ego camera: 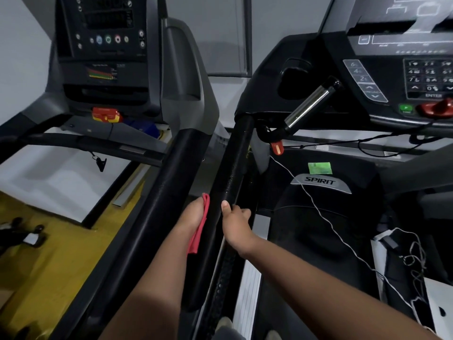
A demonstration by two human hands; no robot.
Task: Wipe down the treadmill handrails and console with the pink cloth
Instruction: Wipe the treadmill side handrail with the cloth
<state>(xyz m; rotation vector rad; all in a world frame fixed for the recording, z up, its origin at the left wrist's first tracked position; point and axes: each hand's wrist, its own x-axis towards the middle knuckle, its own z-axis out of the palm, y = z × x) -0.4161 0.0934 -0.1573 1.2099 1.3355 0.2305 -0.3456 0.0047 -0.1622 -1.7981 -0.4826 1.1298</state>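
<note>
My left hand (192, 214) holds the pink cloth (199, 229) against the left side of a black padded handrail (235, 163) that runs up the middle of the view. The cloth hangs down below the hand. My right hand (236, 224) grips the same handrail from its right side, thumb on top. This rail belongs to the right treadmill, whose console (397, 77) with a number keypad sits at the upper right. A chrome pulse grip (308, 104) slants up in front of that console.
A second treadmill stands on the left with its own black handrail (169, 182) and console (105, 40). A red safety key (277, 148) and a thin white cord (318, 209) hang over the Spirit-branded belt cover. Yellow floor at lower left.
</note>
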